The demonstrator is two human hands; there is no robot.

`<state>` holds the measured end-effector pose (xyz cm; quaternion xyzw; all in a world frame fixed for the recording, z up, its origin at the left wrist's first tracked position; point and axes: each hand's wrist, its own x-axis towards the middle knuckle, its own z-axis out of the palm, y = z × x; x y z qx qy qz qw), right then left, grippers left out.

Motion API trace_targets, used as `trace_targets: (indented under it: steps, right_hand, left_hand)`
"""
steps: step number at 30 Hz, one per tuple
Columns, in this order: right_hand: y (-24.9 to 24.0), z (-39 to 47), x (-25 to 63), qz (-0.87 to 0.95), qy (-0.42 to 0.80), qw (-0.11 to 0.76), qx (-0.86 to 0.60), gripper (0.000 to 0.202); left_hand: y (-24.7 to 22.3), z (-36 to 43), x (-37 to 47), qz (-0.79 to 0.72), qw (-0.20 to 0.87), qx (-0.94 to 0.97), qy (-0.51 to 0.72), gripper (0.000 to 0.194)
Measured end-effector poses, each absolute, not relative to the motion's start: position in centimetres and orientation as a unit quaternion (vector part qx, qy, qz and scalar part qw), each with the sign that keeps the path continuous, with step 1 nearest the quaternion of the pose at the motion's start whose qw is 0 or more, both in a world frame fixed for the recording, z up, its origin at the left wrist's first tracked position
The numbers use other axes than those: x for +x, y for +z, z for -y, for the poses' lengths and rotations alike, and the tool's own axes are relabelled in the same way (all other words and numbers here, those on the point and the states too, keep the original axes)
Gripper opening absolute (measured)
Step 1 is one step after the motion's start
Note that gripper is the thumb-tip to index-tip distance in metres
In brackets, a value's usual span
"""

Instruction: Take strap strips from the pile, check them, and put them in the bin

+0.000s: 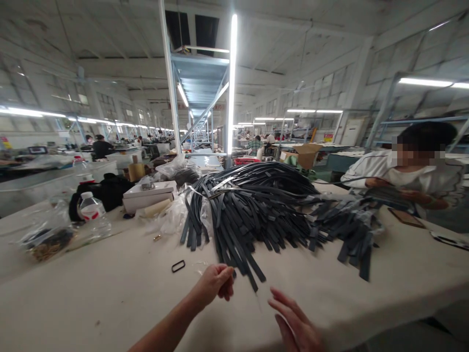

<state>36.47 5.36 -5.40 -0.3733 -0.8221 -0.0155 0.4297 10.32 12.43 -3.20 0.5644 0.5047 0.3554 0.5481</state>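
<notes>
A big heap of dark grey straps (pixel 252 205) lies on the white table (pixel 110 288). My left hand (pixel 216 282) is at the heap's near edge, its fingers pinched on the end of one strap. My right hand (pixel 296 322) hovers open just to the right, a little nearer to me, with nothing in it and its fingers spread. A small black rectangular ring (pixel 178 266) rests on the table to the left of my left hand.
A co-worker (pixel 406 171) sits at the table's far right beside a smaller pile of straps (pixel 348 225). A water bottle (pixel 91 210), plastic bags (pixel 47 234), a white box (pixel 148 195) and a black bag (pixel 106 190) stand at the left. A metal post with a strip light (pixel 230 88) rises behind the heap.
</notes>
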Motion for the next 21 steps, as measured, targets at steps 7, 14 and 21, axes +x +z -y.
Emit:
trace_targets:
  steps: [7, 14, 21]
  right_hand:
    - [-5.5, -8.8, 31.3, 0.805, 0.066, 0.372, -0.457, 0.032]
    - [-5.0, -14.8, 28.0, 0.713, 0.070, 0.224, -0.661, 0.066]
    - [-3.5, -17.6, 27.8, 0.709, 0.168, 0.198, -0.656, 0.033]
  left_hand:
    - [-2.5, -12.3, 8.4, -0.547, 0.448, 0.609, 0.359, 0.025]
    - [-2.5, -13.9, 5.9, -0.539, 0.502, 0.578, 0.351, 0.028]
    - [-3.9, -14.0, 8.3, -0.496, 0.614, 0.493, 0.367, 0.046]
